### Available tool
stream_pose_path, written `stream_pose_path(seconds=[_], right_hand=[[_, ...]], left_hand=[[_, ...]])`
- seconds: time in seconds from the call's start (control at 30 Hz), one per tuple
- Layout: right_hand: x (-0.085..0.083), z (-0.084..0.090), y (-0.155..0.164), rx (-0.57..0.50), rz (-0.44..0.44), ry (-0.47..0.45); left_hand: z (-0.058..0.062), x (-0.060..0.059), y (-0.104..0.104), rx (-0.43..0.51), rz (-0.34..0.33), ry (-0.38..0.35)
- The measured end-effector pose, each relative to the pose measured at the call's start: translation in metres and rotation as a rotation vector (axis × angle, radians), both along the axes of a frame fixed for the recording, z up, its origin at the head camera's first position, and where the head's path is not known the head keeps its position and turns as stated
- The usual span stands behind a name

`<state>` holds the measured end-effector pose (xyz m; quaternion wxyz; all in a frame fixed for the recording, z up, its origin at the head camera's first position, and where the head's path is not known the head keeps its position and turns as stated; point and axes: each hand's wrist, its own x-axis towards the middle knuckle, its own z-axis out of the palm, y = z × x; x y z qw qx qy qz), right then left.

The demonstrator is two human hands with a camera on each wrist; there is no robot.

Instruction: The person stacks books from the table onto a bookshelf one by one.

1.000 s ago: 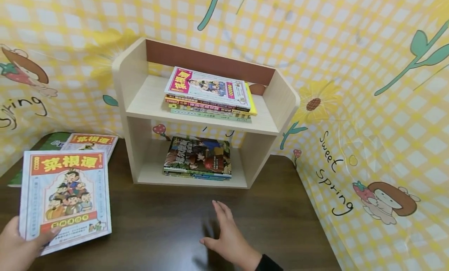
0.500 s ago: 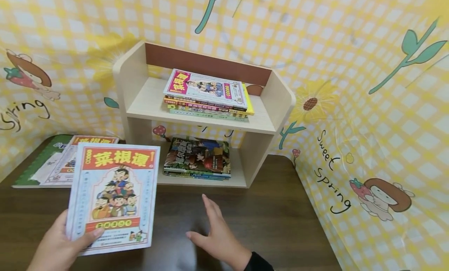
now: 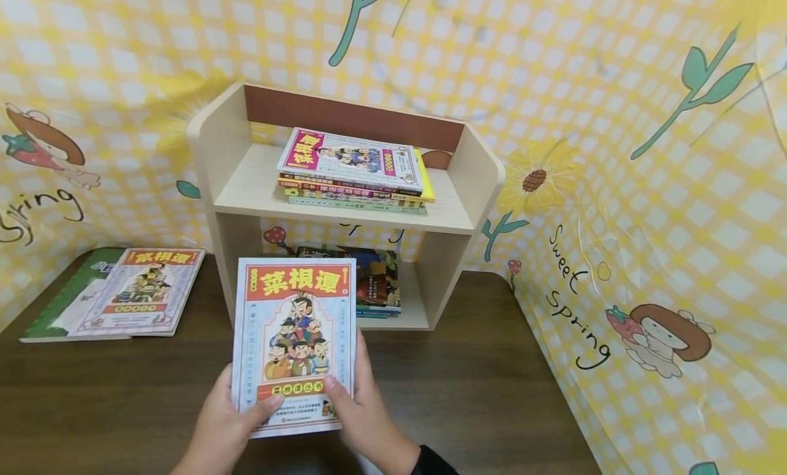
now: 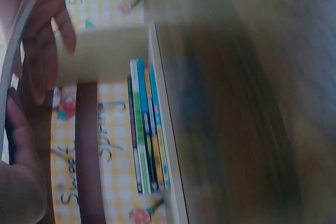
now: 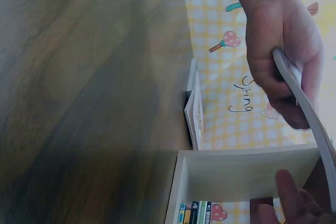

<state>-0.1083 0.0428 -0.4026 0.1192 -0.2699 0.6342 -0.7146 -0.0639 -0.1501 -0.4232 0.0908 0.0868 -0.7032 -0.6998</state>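
Observation:
A comic-style book (image 3: 295, 335) with a red title band and blue border faces me, upright and slightly tilted, in front of the shelf. My left hand (image 3: 223, 420) grips its lower left corner, thumb on the cover and fingers behind. My right hand (image 3: 374, 413) holds the lower right side, thumb on the cover, fingers along the edge and behind. The left wrist view shows the book edge-on at the far left. A two-tier bookshelf (image 3: 344, 219) stands behind; books (image 3: 353, 167) are stacked on its upper tier. The held book partly covers the lower stack (image 3: 384, 280).
On the left of the dark wooden table (image 3: 154, 379) lie a green book (image 3: 52, 314) and, on top of it, a similar comic-style book (image 3: 144, 287). A yellow checked cloth (image 3: 615, 188) with flowers and cartoon figures hangs behind and to the right.
My left hand has brought the book from the far left to the middle, before the shelf. My right hand, earlier held apart with fingers spread, has taken hold of the book's right side.

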Motion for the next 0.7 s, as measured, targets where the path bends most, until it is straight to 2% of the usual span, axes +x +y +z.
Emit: stream_pose_path(seconds=[0.13,0.27,0.37,0.57,0.63,0.7], right_hand=[[-0.002,0.0,-0.001,-0.042,-0.123,0.001],[-0.005,0.001,0.002,-0.015,-0.246,-0.021],[-0.008,0.004,0.007,0.021,-0.305,-0.039],[-0.017,0.009,0.019,0.08,-0.293,-0.081],[-0.021,0.011,0.024,0.089,-0.276,-0.126],[-0.025,0.013,0.031,0.092,-0.252,-0.185]], left_hand=[[0.006,-0.004,0.016,0.025,0.006,-0.026],[0.01,-0.008,0.027,0.044,-0.012,-0.044],[0.011,-0.012,0.033,0.075,-0.028,-0.059],[0.011,-0.015,0.037,0.146,-0.084,-0.076],[0.01,-0.014,0.034,0.147,-0.147,-0.069],[0.008,-0.014,0.028,0.15,-0.241,-0.024]])
